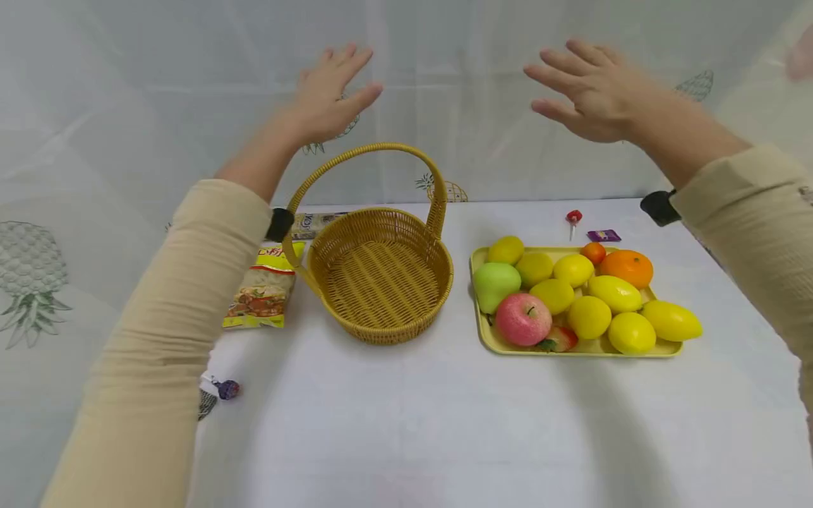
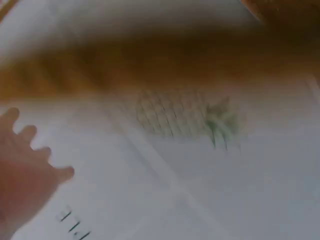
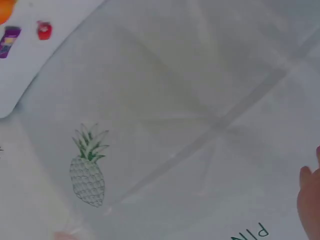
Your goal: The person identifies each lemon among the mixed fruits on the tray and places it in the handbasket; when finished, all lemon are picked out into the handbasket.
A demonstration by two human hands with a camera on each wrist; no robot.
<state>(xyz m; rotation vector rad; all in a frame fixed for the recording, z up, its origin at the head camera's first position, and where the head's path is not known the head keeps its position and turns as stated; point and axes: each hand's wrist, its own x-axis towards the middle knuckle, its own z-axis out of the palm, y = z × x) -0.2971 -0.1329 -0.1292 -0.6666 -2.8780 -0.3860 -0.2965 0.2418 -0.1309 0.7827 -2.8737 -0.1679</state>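
Both hands are raised in the air with spread fingers and hold nothing. My left hand (image 1: 330, 99) is above and behind the wicker basket (image 1: 381, 331), whose tall handle arches up just below it; the basket has nothing in it. In the left wrist view a blurred brown band of wicker crosses close to the camera, and the left hand (image 2: 25, 185) shows at the left edge. My right hand (image 1: 591, 92) hovers beyond a yellow tray (image 1: 578, 353) of fruit. Only part of the right hand (image 3: 310, 200) appears in the right wrist view.
On the tray lie several lemons (image 1: 589, 317), a pink apple (image 1: 524, 319), a green pear (image 1: 496, 287), an orange (image 1: 627, 269) and a strawberry (image 1: 562, 339). Behind it are a red lollipop (image 1: 574, 217) and a purple wrapped sweet (image 1: 603, 236). Left are a yellow food packet (image 1: 260, 296) and a dark lollipop (image 1: 227, 389).
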